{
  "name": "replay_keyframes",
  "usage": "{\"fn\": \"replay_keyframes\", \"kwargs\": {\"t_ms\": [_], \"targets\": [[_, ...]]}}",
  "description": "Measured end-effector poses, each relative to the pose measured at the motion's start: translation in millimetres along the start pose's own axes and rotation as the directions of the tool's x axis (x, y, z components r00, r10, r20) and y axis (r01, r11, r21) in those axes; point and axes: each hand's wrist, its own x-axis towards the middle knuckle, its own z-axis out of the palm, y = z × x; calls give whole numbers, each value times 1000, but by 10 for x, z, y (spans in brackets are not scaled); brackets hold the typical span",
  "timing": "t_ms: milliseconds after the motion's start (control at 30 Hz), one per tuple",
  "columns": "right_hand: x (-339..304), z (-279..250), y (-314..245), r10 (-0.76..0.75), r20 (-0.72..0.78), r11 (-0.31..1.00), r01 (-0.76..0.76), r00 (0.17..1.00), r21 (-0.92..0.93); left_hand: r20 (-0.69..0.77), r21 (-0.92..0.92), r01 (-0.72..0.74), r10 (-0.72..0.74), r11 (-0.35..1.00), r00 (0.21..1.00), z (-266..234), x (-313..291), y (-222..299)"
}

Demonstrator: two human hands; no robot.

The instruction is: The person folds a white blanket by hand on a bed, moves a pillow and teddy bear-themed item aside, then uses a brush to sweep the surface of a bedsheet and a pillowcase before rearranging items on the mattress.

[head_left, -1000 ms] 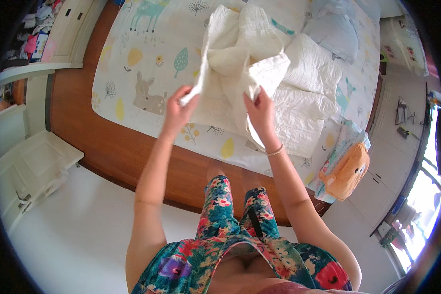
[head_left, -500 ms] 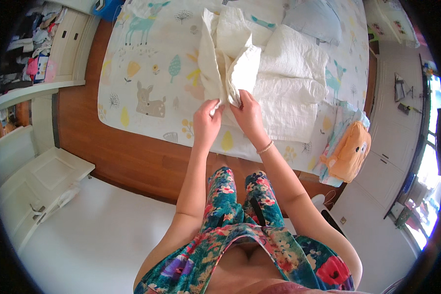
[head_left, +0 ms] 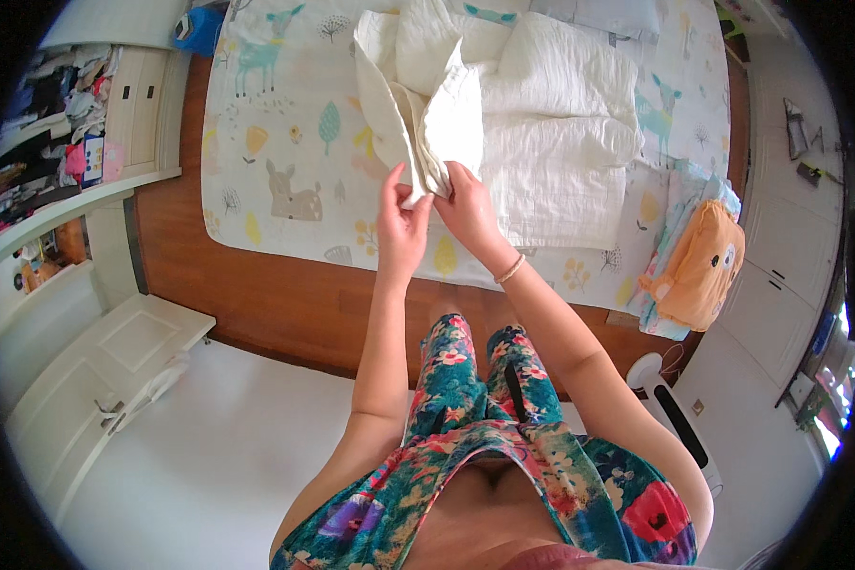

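Note:
A white quilted cloth (head_left: 456, 109) hangs in upright folds over the bed, its near edge gathered between my two hands. My left hand (head_left: 404, 226) pinches one corner of that edge. Close beside it, my right hand (head_left: 469, 207) grips the neighbouring part, with a beaded bracelet on the wrist. Directly to the right lies more white crinkled fabric (head_left: 560, 157), folded in layers and flat on the bed. Whether it joins the held cloth cannot be seen. Underneath is a bed sheet (head_left: 299, 157) printed with deer, leaves and trees.
An orange animal-faced item (head_left: 701, 269) rests on folded pastel cloth (head_left: 673, 214) at the bed's near right corner. A pale blue pillow (head_left: 603, 14) lies at the far side. Open shelves with clothes (head_left: 52, 123) stand left, and a white door (head_left: 114, 366) lower left.
My hands have drawn closer together, bringing the held edges of the white cloth against each other. The whole view has shifted slightly, with the pillow now partly out of the frame.

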Motion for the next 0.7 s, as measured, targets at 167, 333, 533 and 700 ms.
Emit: {"fn": "replay_keyframes", "kwargs": {"t_ms": [167,333,533,700], "targets": [[-46,-3,-73,38,7,998,-38,999,44,-188,32,-4,10,999,982,3,35,-40],[-80,7,-60,87,111,992,-97,990,83,-96,211,-100,123,972,988,124,7,-39],[-64,-29,125,-56,225,886,-55,973,460,4,307,-141,147,941,989,-37,50,-124],[-15,-114,113,131,326,964,-197,936,177,61,63,-54,50,997,997,-93,43,-203]]}}
